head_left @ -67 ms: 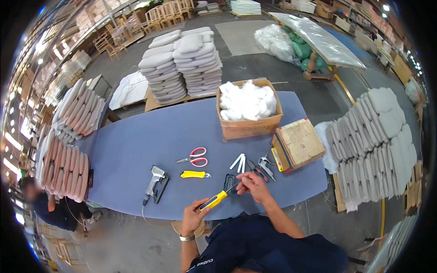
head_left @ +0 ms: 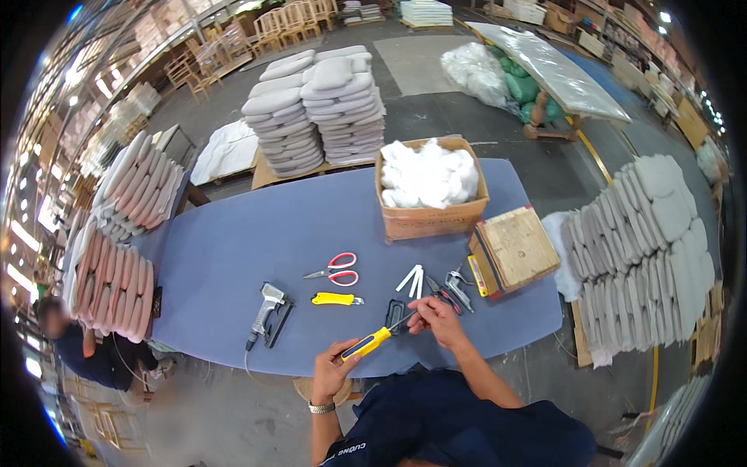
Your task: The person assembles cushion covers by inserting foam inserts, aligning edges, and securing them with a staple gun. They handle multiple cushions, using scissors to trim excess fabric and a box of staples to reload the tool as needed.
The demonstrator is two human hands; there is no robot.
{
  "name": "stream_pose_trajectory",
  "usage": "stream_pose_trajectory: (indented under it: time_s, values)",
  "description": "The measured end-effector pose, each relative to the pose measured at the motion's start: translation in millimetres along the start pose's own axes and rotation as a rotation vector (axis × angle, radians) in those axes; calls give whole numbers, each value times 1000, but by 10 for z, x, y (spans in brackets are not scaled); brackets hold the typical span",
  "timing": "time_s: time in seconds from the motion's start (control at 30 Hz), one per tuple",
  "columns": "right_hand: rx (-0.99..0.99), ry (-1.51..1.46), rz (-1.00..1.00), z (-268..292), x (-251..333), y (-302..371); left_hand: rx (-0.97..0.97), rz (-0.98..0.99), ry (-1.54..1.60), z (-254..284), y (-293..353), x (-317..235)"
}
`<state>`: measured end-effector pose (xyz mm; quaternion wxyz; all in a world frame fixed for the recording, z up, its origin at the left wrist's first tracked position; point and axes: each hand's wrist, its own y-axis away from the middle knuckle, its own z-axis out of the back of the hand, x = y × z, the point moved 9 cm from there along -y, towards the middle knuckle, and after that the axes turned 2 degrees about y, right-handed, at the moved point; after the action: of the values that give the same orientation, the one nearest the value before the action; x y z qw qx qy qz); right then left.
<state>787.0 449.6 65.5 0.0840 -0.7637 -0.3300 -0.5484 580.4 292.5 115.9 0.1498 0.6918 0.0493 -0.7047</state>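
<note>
A screwdriver [head_left: 366,344] with a yellow and dark handle is held over the table's near edge, its thin shaft slanting up to the right. My left hand [head_left: 333,370] is closed around the handle. At the far end of the shaft, the fingers of my right hand [head_left: 439,321] pinch the tip. Just behind the shaft lies a black shallow holder [head_left: 395,315], partly covered by it. Beyond my right hand are pliers [head_left: 437,289] with dark and red handles, a grey metal tool [head_left: 459,289] and several white strips [head_left: 412,279].
The blue-covered table [head_left: 226,233] also bears a staple gun [head_left: 270,311] with a hose, red-handled scissors [head_left: 339,271], a yellow utility knife [head_left: 333,299], a carton of white stuffing [head_left: 432,224] and a closed box [head_left: 517,247]. Cushion stacks [head_left: 638,233] surround it. Another person [head_left: 93,354] is at left.
My right fingers have closed in on the screwdriver's tip. The whole view has shifted slightly; the things on the table lie as before.
</note>
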Motion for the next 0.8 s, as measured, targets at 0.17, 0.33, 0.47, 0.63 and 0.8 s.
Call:
stream_pose_trajectory:
  time_s: [0.17,0.33,0.47,0.63,0.8]
  values:
    - [63,78,-51,108,34,-271,-75,-17,236,114,-294,-77]
    - [175,163,-38,-108,249,-656,-145,-141,626,1,-859,-307]
    - [209,258,-41,-195,241,-752,-125,-41,514,-363,-1268,-293]
    - [112,539,-66,277,-43,-455,-284,132,303,-265,-1229,466]
    - [-790,73,174,2182,301,513,-174,365,-463,157,-968,1318]
